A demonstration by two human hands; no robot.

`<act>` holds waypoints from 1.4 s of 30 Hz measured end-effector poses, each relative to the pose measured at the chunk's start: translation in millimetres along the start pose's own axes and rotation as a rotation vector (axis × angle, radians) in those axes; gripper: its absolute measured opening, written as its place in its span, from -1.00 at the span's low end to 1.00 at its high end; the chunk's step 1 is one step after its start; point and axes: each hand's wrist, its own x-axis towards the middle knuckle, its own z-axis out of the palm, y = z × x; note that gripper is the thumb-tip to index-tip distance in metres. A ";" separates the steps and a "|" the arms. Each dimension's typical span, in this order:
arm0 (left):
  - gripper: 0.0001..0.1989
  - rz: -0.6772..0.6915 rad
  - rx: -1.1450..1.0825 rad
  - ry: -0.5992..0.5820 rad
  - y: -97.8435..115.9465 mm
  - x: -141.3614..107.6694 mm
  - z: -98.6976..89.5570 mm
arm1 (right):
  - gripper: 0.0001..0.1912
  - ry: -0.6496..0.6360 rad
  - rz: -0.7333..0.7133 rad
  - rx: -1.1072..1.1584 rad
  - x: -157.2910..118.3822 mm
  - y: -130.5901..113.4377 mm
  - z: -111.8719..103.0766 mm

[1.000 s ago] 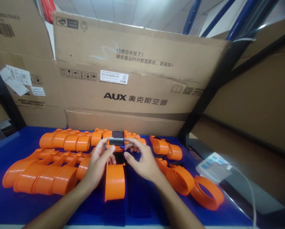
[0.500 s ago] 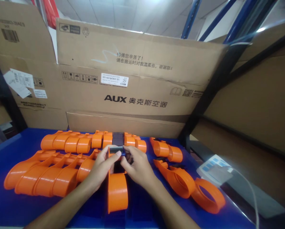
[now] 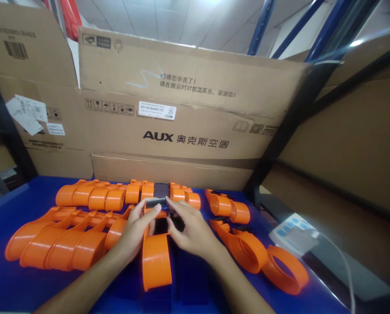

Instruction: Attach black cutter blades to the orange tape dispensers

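Over the middle of the blue table I hold an orange tape dispenser [image 3: 157,262], its round hub hanging toward me. My left hand [image 3: 136,227] grips the frame from the left, thumb on the dark strip [image 3: 155,203] with a toothed edge at its far end. From the right, my right hand [image 3: 190,226] pinches that same end with fingertips and thumb. Something small and dark blue shows at the right fingertips, too hidden to name. Directly beyond my hands lies a dark rectangular box [image 3: 161,190].
Several orange dispensers [image 3: 60,244] stand in rows at left, with more at the back [image 3: 178,192]. Others with black parts [image 3: 247,248] lie at right. A white device with a cable [image 3: 296,235] sits near the right edge. A cardboard sheet [image 3: 188,113] walls the back.
The held dispenser has shifted slightly left and tilted a little. My right fingers have moved slightly up and left along its far end; both hands keep their hold.
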 end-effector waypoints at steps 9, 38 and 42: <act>-0.58 -0.044 -0.085 0.051 0.1 0.8 0.4 | -0.54 0.026 -0.056 -0.173 -3.6 1.2 12.2; -0.64 0.049 0.077 -0.008 -0.2 -0.6 1.5 | -0.69 0.157 -0.002 -0.040 -3.6 -3.8 6.6; -0.64 0.061 0.127 -0.035 -2.7 -1.3 0.8 | -0.74 0.159 0.006 -0.046 -4.7 -6.1 6.3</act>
